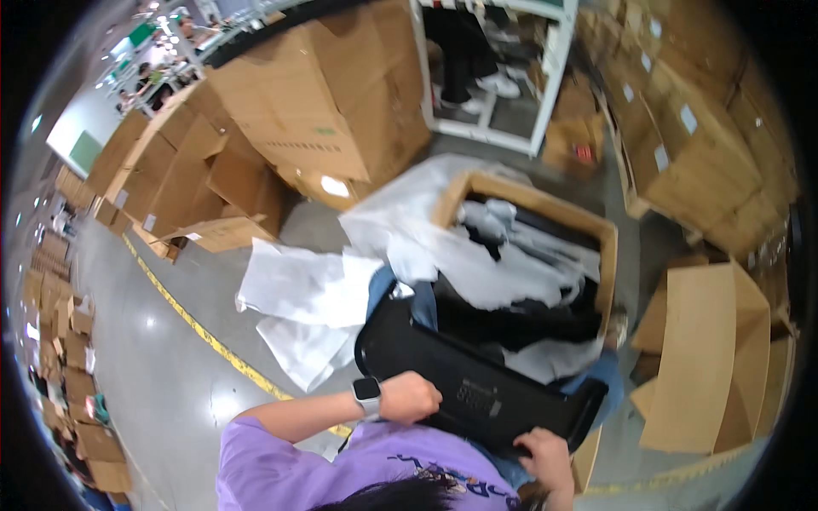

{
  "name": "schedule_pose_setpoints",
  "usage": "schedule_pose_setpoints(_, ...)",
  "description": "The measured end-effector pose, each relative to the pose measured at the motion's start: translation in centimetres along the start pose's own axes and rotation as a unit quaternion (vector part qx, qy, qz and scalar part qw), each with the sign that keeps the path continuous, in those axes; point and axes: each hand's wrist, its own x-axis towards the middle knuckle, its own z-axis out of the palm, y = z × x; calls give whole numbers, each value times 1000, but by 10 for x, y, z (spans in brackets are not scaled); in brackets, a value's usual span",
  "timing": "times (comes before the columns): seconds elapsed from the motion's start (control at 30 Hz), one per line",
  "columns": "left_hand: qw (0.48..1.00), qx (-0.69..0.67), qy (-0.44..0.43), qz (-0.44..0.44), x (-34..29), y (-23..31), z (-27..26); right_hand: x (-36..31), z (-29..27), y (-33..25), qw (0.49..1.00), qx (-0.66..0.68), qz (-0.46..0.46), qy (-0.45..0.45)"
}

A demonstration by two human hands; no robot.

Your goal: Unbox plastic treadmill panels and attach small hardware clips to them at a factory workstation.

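Note:
Across my lap lies a wide black plastic panel (pixel 456 375) with raised, rounded ends and small pale print in its middle. My left hand (pixel 410 398), with a watch (pixel 366 395) on the wrist, is closed on its near edge, left of the print. Toward the right end, my right hand (pixel 545 453) has its fingers curled over the same edge. Beyond the panel an open cardboard box (pixel 607 255) holds black parts (pixel 520 325) and sheets of white foam wrap (pixel 532 260).
More white foam sheets (pixel 302 285) lie on the grey floor at left. A tall carton (pixel 294 98) stands behind, beside a white metal frame (pixel 490 136). Opened cartons (pixel 699 349) and stacked boxes (pixel 690 128) line the right. A yellow floor line (pixel 204 334) runs at left.

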Motion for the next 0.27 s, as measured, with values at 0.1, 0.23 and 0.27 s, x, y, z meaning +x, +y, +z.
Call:
schedule_pose_setpoints(0.1,997,-60,41,10,6,9,-26,-1,-16,-10,994,-41,-36,99)
schedule_pose_setpoints(0.23,991,-88,97,-34,14,5,-83,22,-77,-23,951,-151,-26,270)
schedule_pose_setpoints(0.27,991,-80,98,-52,15,1,-108,22,-79,-23,950,-152,-28,271)
